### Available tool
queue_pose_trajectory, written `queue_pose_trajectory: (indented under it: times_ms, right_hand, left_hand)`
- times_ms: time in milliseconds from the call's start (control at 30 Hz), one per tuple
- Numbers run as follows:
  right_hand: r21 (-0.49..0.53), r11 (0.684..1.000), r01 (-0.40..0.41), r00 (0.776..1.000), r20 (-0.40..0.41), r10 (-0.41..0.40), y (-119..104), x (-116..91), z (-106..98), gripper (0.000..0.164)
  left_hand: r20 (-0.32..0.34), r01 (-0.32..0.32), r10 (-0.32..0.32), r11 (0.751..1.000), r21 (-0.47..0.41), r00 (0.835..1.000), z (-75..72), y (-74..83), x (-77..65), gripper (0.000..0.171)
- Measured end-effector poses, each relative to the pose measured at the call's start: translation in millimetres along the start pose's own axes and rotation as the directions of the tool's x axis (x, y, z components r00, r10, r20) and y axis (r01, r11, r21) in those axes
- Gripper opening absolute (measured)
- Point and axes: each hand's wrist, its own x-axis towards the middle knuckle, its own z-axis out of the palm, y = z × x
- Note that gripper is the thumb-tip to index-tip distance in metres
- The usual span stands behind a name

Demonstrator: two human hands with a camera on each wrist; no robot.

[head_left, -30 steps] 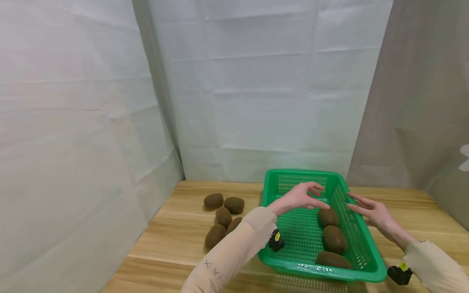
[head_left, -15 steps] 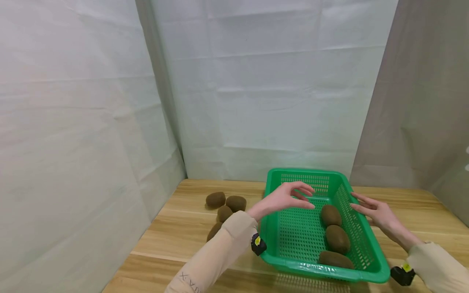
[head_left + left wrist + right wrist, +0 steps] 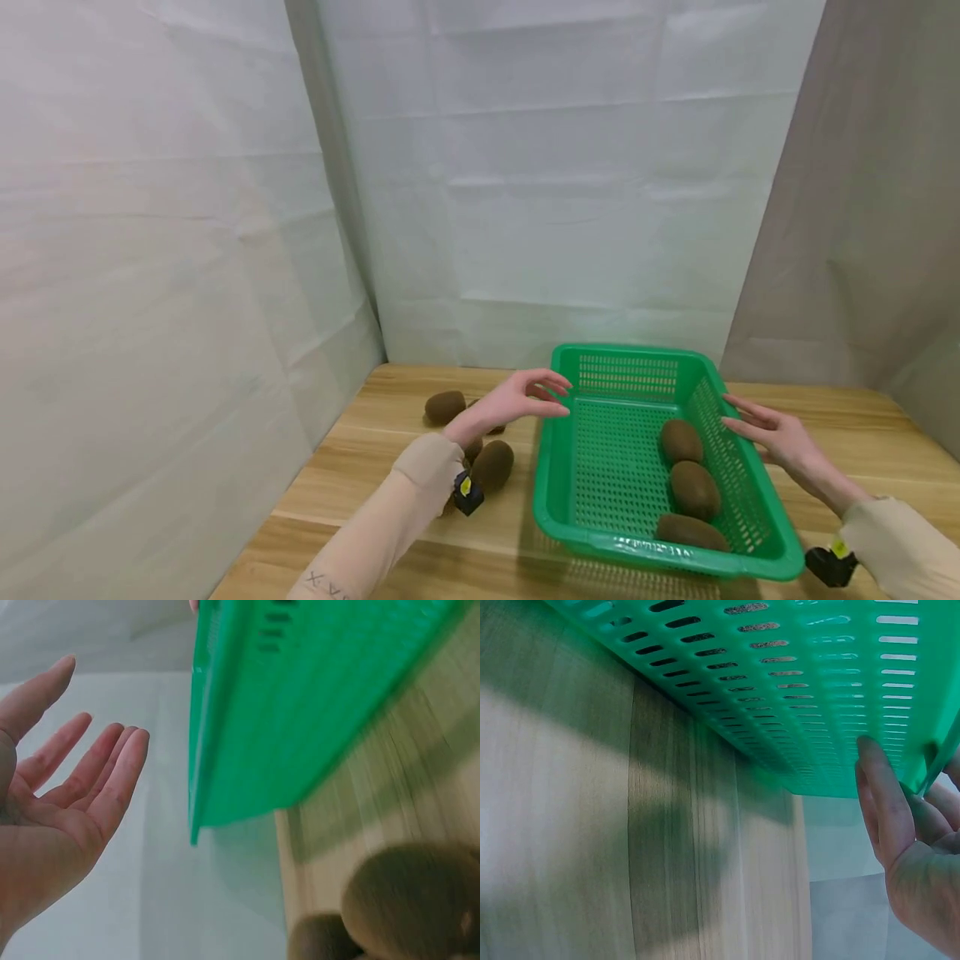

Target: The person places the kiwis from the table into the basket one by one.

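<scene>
A green plastic basket [image 3: 600, 543] with slotted walls stands on the table at the right in the head view. Three brown kiwis line its right side: a far one [image 3: 681, 441], a middle one [image 3: 695, 490] and a near one [image 3: 692, 532]. My left hand [image 3: 517, 397] is in the air just off the basket's left rim, fingers spread and nothing held. In the left wrist view its palm [image 3: 67, 817] shows bare. My right hand [image 3: 776, 437] holds the right rim; the right wrist view has fingers [image 3: 889, 802] against the outer wall and others over the rim.
Several more kiwis lie on the wooden table [image 3: 352, 500] left of the basket, among them one at the back [image 3: 445, 407] and one beside the left wrist [image 3: 493, 465]. My left forearm covers part of them. Pale cloth [image 3: 540, 183] hangs behind the table and at both sides.
My left hand has moved left, from over the far kiwi in the basket to outside the left rim, above the table kiwis. The right hand has stayed at the right rim.
</scene>
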Motion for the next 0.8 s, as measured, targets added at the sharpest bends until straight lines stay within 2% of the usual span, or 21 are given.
queue_pose_trajectory:
  times_ms: [267,500,667,800]
  right_hand:
    - [-0.006,1.000,-0.005,1.000,0.006,0.005,0.3,0.3,-1.1,0.061]
    - [-0.006,1.000,-0.008,1.000,0.009,0.008,1.0,0.0,0.5,0.061]
    - [-0.004,1.000,-0.003,1.000,0.005,0.003,0.4,0.4,-0.4,0.060]
    - [-0.009,1.000,0.005,1.000,0.007,-0.005,-0.2,0.1,-0.8,0.061]
  left_hand:
    - [-0.029,0.014,-0.013,1.000,0.026,0.999,-21.5,-14.7,-21.1,0.038]
    - [-0.022,0.058,-0.058,0.998,-0.010,0.998,-39.8,-12.9,-50.0,0.036]
    - [-0.045,0.081,-0.080,0.997,0.015,0.996,-54.1,-37.1,-62.8,0.037]
    - [-0.032,0.115,-0.114,0.993,0.027,0.993,-64.6,-55.6,-73.7,0.038]
